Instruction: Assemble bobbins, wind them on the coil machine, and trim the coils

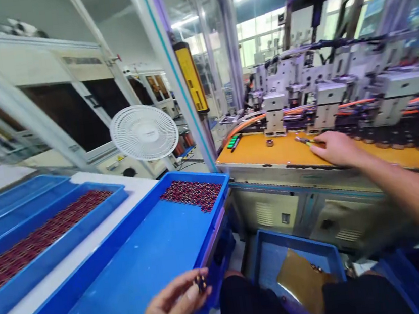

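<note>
My left hand is closed, thumb against fingers, on a small dark part with copper-coloured spots. It is over the near right side of a long blue tray. Small dark-red parts are packed in rows at that tray's far end. My right hand reaches to the orange machine table, its fingers closed on a small pair of pliers with yellowish handles, their tips pointing left. A small round metal part stands on the orange surface left of the pliers.
White machine stations with orange hoses line the back of the table. Green buttons sit at its left end. Another blue tray of red parts lies left. Below, a blue bin holds brown sheet material. A white fan stands behind.
</note>
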Demonstrator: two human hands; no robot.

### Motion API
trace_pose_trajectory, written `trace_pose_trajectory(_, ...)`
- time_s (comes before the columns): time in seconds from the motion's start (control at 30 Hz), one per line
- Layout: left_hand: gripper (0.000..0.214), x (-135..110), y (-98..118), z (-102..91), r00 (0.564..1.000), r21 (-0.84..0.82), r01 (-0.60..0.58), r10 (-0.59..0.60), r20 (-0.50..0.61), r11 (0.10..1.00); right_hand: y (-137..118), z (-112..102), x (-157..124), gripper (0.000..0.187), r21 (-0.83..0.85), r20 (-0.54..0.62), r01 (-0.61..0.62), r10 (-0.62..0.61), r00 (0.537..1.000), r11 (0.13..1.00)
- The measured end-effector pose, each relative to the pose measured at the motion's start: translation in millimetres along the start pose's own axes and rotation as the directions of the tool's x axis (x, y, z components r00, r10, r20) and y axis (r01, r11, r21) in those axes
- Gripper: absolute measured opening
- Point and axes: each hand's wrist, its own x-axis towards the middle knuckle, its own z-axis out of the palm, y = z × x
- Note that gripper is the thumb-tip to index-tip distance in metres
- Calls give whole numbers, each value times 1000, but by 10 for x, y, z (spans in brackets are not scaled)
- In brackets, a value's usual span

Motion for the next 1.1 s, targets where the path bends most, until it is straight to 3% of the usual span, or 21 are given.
trace_pose_trajectory(0.07, 53, 345, 69, -250, 982, 242, -152, 175, -77, 958, 31, 33, 12, 44, -6, 0, 0, 0, 1000, 1000)
trace_pose_trajectory(0.17, 39, 1034, 69, -417, 960, 408, -201, 263, -101, 891, 55, 55, 38, 44, -30, 0, -29, 29, 1000, 999)
trace_pose_trajectory(0.3, 22, 1944, -15, -398, 954, 560, -205, 292, -69, 803, 61, 80, 75, 40, -80, 5, -79, 79, 997, 994)
trace_pose_trajectory(0.43, 29, 2459, -123, -370, 933, 678, -241, 357, -34, 695, 61, 89, 78, 38, -111, 3, -80, 81, 997, 991)
trace_pose_trajectory(0.6, 32, 2615, -227, -338, 918, 743, -271, 396, 8, 612, 59, 86, 66, 38, -118, -12, -70, 69, 998, 991)
trace_pose_trajectory(0.87, 36, 2535, -199, -221, 869, 777, -298, 494, -20, 554, 78, 117, 68, 38, -105, -34, -21, 17, 999, 994)
trace_pose_trajectory(1.0, 56, 2389, -26, -140, 859, 775, -299, 511, -37, 557, 50, 99, 49, 34, -104, -20, -10, 8, 1000, 995)
trace_pose_trajectory(1.1, 82, 2240, 283, 35, 829, 788, -302, 556, -61, 537, 25, 80, 24, 30, -88, 2, -26, 26, 1000, 996)
